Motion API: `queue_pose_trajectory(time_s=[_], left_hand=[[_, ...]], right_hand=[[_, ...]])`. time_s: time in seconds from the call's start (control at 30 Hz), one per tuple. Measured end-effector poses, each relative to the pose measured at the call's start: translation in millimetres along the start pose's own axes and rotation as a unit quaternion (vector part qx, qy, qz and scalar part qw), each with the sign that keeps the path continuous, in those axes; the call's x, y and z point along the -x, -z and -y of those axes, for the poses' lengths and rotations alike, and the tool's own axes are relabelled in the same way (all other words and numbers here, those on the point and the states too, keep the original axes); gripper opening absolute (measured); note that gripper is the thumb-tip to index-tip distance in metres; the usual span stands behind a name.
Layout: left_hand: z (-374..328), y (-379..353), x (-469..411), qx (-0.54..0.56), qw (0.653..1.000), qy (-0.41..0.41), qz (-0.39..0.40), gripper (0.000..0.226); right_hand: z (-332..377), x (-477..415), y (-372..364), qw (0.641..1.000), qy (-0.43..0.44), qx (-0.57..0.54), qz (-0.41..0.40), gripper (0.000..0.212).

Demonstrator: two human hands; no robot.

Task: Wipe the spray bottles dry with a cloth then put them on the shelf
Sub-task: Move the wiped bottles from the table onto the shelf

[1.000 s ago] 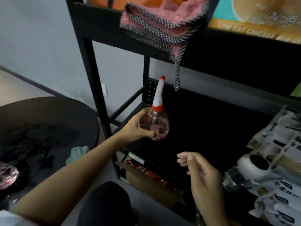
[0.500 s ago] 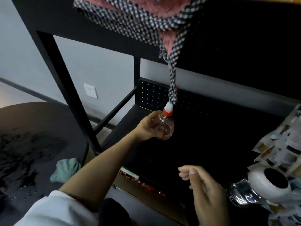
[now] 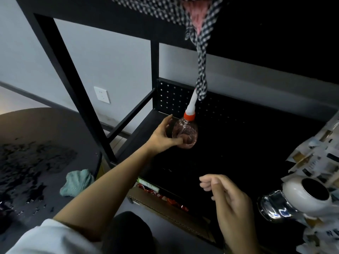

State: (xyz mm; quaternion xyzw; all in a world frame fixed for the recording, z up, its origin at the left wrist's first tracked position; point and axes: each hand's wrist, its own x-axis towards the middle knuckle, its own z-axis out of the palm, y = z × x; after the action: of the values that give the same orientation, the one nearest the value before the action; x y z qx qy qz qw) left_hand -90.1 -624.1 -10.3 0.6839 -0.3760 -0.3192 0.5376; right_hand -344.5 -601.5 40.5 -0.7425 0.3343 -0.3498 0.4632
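Note:
A round clear pink spray bottle (image 3: 189, 132) with an orange collar and a white nozzle stands upright at the back left of the black shelf (image 3: 238, 143). My left hand (image 3: 163, 136) reaches in from the left, thumb and fingers curled round the bottle's body. The nozzle tip sits just behind a hanging checked strap. My right hand (image 3: 227, 198) hovers low in front of the shelf, fingers loosely curled and holding nothing. A teal cloth (image 3: 77, 182) lies crumpled at the edge of the wet round black table (image 3: 36, 143).
A pink towel with checked trim (image 3: 198, 19) hangs from the upper shelf over the bottle. At the shelf's right end stand a white jar (image 3: 311, 197), a shiny glass object (image 3: 275, 208) and packets (image 3: 319, 158). A cardboard box (image 3: 165, 200) sits below.
The view has moved in closer and lower under the upper shelf. My left hand has carried the bottle deeper onto the shelf; the nozzle now shows beside the strap. My right hand stays empty.

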Motion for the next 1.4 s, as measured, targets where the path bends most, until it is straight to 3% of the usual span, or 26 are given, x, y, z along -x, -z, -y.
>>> queue_pose_trajectory(time_s=[0.13,0.23,0.6,0.73,0.9,1.2,1.4], left_hand=[[-4.9,16.3,21.3,-0.020,0.996,-0.014,-0.086,0.053],[-9.0,30.6,46.7,-0.017,0.995,-0.032,-0.097,0.023],[3.9,114.4,165.0,0.009,0.989,-0.023,-0.146,0.024],[8.5,144.4,212.3,0.000,0.986,-0.022,-0.168,0.014],[18.9,184.9,267.7,-0.017,0.971,0.002,-0.238,0.022],[65.3,251.2,352.4,0.005,0.905,0.046,-0.423,0.025],[94.0,280.8,386.8,-0.038,0.829,0.052,-0.556,0.031]], right_hand=[[9.4,-4.8,-5.5,1.000,0.018,-0.002,0.022,0.036],[18.4,-8.5,-15.8,0.999,0.039,-0.016,0.031,0.034],[51.3,-4.3,-94.5,0.986,0.100,-0.048,0.122,0.034],[62.8,4.3,-133.9,0.977,0.126,-0.054,0.161,0.037],[77.4,17.3,-183.2,0.966,0.137,-0.062,0.210,0.032],[95.9,54.5,-265.1,0.937,0.150,-0.078,0.307,0.032],[99.9,75.2,-308.1,0.924,0.164,-0.061,0.340,0.036]])
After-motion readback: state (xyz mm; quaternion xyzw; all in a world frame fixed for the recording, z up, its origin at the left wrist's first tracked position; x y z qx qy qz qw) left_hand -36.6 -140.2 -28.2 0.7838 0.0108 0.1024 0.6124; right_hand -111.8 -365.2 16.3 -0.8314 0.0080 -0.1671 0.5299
